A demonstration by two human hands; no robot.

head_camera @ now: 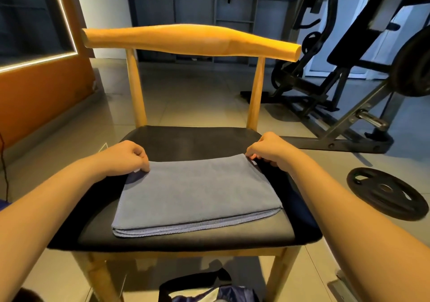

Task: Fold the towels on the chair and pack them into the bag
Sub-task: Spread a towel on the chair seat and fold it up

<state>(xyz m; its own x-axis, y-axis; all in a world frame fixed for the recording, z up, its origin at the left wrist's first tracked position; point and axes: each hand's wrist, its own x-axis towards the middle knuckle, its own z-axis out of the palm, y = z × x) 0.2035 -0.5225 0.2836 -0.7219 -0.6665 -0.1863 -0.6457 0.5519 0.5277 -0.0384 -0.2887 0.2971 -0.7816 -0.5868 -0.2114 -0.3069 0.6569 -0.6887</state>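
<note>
Both of my hands are on the far edge of the folded grey-blue microfibre towel, one at each far corner. My left hand has its fingers curled inward, and the fingertips pinch the far left corner against the seat. My right hand is curled the same way, thumb and fingertips nipping the far right corner, which sits slightly lifted off the cushion. My forearms reach in from the lower left and lower right, well apart, with the towel lying between them.

That towel lies flat as a neat rectangle of several layers, its stacked stitched edges facing me, on the front half of the black padded seat of the light wooden chair. Its near edge stops just short of the seat's front rim.

Below the seat, on the tiled floor between the chair's front legs, sits the dark navy fabric bag with a black strap, only partly in view.
</note>
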